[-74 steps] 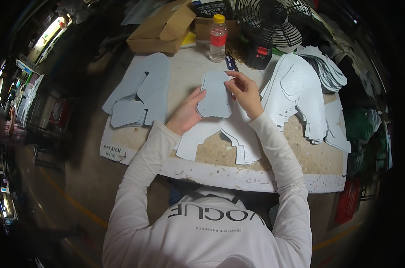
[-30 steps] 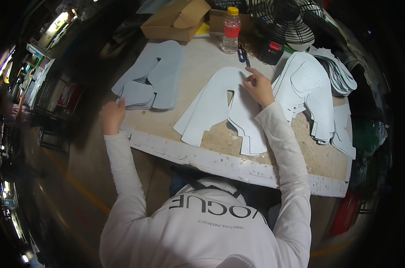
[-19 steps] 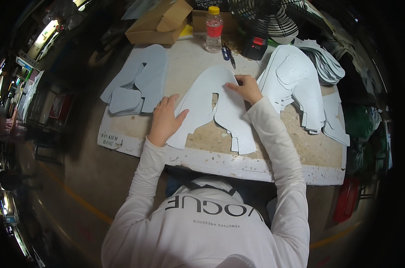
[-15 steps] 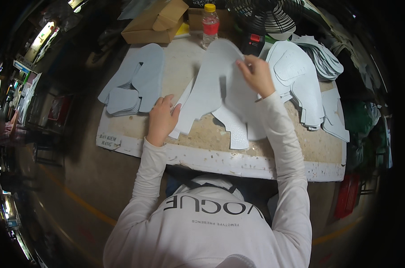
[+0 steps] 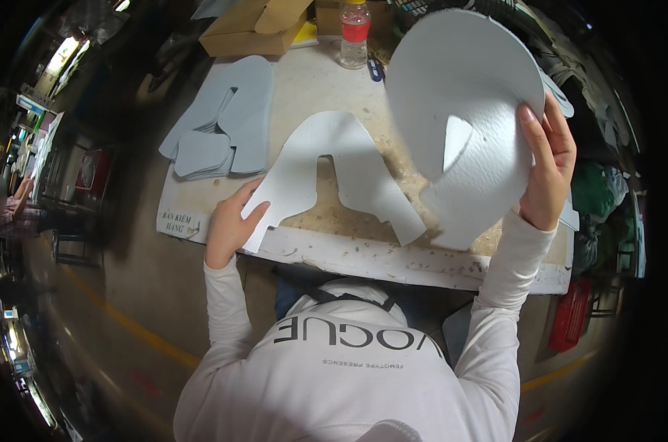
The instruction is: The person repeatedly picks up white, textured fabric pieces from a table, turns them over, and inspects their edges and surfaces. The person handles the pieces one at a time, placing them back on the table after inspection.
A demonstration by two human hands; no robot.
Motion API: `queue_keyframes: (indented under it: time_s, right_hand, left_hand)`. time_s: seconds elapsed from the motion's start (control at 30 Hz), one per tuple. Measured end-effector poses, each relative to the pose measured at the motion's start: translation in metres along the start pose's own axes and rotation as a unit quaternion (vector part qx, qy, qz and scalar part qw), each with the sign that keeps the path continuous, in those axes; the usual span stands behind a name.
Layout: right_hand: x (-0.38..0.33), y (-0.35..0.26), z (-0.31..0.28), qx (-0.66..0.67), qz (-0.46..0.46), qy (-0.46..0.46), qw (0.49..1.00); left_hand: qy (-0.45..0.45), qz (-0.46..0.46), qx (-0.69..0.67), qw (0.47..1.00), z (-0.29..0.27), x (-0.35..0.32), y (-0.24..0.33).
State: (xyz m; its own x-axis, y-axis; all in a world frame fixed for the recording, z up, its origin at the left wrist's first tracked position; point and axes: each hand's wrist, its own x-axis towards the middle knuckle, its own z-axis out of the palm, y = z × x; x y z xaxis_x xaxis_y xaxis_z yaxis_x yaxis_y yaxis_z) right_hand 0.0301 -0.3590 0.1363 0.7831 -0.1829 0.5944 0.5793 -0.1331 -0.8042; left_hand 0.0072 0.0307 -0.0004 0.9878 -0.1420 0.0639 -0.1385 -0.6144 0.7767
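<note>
The worktable point(image 5: 363, 254) is being seen from above, with cut pale grey-blue sheet pieces spread over it. Compared with half a second ago, the large curved piece point(image 5: 466, 110) is now being lifted well clear of the table surface and tilted up toward the camera, where earlier it was only starting to be raised at one edge; judged from this, one layer is being separated from the one beneath and moved off.

The lifted piece is being gripped at its right edge by the right hand point(image 5: 544, 166), fingers curled over the front face, thumb hidden behind. A second piece, the forked flat cutout point(image 5: 334, 173), is being left lying on the table, uncovered now.

Its lower left tab is being pressed down by the left hand point(image 5: 227, 225), fingers spread flat on it, not clenched.

A stack of similar pieces point(image 5: 223, 121) is lying at the far left, a cardboard box point(image 5: 253, 26) and a plastic bottle point(image 5: 354, 22) beyond.
</note>
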Motion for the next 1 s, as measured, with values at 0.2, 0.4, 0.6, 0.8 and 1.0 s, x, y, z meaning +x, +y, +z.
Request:
queue_keyframes:
  time_s: [0.2, 0.4, 0.6, 0.8, 1.0]
  right_hand:
    - [-0.002, 0.051, 0.033, 0.122, 0.163, -0.139, 0.969]
    - [-0.029, 0.129, 0.062, -0.083, 0.412, -0.189, 0.887]
    - [-0.066, 0.121, 0.038, 0.015, 0.402, -0.274, 0.874]
    - [-0.106, 0.078, 0.035, -0.171, 0.307, -0.302, 0.886]
    - [-0.14, 0.041, 0.081, -0.343, 0.05, -0.229, 0.91]
  left_hand:
    - [-0.016, -0.042, -0.107, 0.993, 0.016, -0.008, -0.006]
    - [0.017, -0.063, -0.151, 0.986, 0.019, -0.011, 0.001]
    - [-0.049, -0.042, -0.165, 0.984, 0.007, -0.015, 0.0]
    - [0.051, 0.025, 0.042, 0.997, -0.002, -0.011, 0.013]
    - [0.042, -0.017, 0.058, 0.997, 0.043, -0.024, 0.04]
